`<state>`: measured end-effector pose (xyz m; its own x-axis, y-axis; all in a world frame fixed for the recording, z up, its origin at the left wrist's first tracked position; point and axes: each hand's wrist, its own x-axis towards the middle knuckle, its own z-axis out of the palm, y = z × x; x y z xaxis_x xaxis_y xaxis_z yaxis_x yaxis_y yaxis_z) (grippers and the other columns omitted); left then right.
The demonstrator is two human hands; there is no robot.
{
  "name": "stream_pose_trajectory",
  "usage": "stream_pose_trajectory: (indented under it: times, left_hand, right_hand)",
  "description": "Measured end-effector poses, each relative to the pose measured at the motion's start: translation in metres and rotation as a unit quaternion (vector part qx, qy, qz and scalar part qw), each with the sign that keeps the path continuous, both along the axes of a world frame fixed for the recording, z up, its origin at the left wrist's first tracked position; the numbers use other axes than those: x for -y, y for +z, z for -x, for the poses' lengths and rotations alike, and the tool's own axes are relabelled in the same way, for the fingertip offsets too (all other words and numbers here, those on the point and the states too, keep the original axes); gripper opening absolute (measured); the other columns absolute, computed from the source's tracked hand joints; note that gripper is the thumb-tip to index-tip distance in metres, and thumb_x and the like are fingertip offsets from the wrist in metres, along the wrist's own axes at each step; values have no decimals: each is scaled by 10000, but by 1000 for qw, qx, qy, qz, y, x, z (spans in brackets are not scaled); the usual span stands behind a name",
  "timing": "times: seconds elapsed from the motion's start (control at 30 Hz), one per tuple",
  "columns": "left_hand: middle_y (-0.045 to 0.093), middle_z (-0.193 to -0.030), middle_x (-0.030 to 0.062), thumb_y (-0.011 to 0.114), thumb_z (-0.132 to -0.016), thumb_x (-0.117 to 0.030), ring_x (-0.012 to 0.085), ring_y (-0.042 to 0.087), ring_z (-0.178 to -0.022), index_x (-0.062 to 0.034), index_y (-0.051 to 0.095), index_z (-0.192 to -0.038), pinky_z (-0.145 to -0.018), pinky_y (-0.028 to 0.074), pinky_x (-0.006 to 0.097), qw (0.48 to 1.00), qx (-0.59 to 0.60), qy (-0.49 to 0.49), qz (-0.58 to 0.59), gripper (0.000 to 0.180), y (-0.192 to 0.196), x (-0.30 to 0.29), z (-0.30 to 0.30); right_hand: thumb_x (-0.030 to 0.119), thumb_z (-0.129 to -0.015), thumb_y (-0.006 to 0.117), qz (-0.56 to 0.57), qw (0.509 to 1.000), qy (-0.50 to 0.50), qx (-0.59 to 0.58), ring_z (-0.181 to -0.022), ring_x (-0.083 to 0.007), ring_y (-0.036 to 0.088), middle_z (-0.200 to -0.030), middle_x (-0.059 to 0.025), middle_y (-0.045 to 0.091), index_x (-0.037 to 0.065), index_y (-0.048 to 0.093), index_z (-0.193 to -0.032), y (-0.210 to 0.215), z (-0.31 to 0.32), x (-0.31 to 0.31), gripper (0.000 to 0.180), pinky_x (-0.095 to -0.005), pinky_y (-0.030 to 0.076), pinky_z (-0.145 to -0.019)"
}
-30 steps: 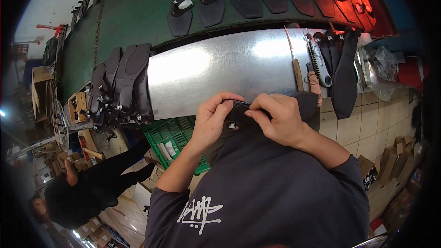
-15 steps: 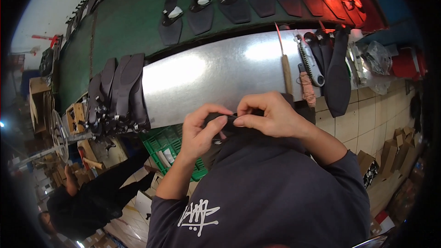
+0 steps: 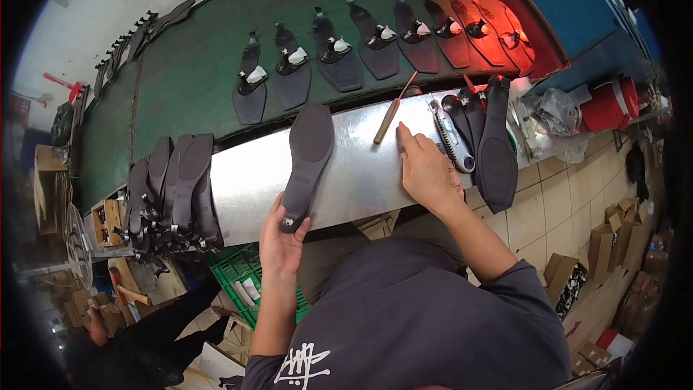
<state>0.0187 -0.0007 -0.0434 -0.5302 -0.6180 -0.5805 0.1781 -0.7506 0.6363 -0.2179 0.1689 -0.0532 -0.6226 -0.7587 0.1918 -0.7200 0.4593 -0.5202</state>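
My left hand (image 3: pixel 284 240) grips a dark shoe sole (image 3: pixel 312 148) by its narrow heel end, thumb and fingers at its sides. The sole tilts up over the metal bench top, with a small whitish patch at the heel. My right hand (image 3: pixel 427 171) is open above the bench with its fingers stretched forward and nothing visible in them. Just beyond its fingertips lies an awl (image 3: pixel 387 121) with a wooden handle and thin shaft. Right beside that hand is a grey utility knife (image 3: pixel 453 141). A pinkish bundle is mostly hidden behind the hand.
Several soles (image 3: pixel 193 159) are stacked at the bench's left end, and more dark soles (image 3: pixel 497 166) lie at the right. Behind, a row of sandals (image 3: pixel 336 65) stands on a green surface (image 3: pixel 195 65). A green crate (image 3: pixel 234 285) sits below the bench.
My hands have parted from their pinch near my body. The left now holds the sole out over the bench; the right has reached forward. The awl lies at a different angle.
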Motion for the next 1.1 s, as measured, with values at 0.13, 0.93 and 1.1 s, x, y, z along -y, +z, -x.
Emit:
stream_pose_trajectory:
  times: [0.13,0.93,1.1]
  left_hand:
    - [624,-1133,81,557,-949,-214,195,643,-976,-43,521,-1259,-714,583,295,999,-12,21,-39,355,-7,3,2]
    - [677,-979,26,693,-864,-274,142,654,-831,-120,629,-1031,-508,481,202,939,-120,45,-318,236,3,-5,33]
    - [684,-942,21,630,-899,-305,126,643,-815,-115,652,-963,-414,345,190,929,-166,12,-331,202,6,-13,38]
  right_hand:
    - [95,-876,573,47,997,-60,-13,-852,-368,560,-904,-182,527,-10,425,-1343,9,8,16,501,-441,461,-723]
    - [9,-884,513,106,852,162,486,-670,-132,551,-757,-69,607,98,472,-1394,37,-80,17,519,-260,456,-691]
    - [26,-893,535,85,821,144,546,-641,-135,578,-684,-64,620,125,404,-1443,28,-87,19,574,-262,468,-699]
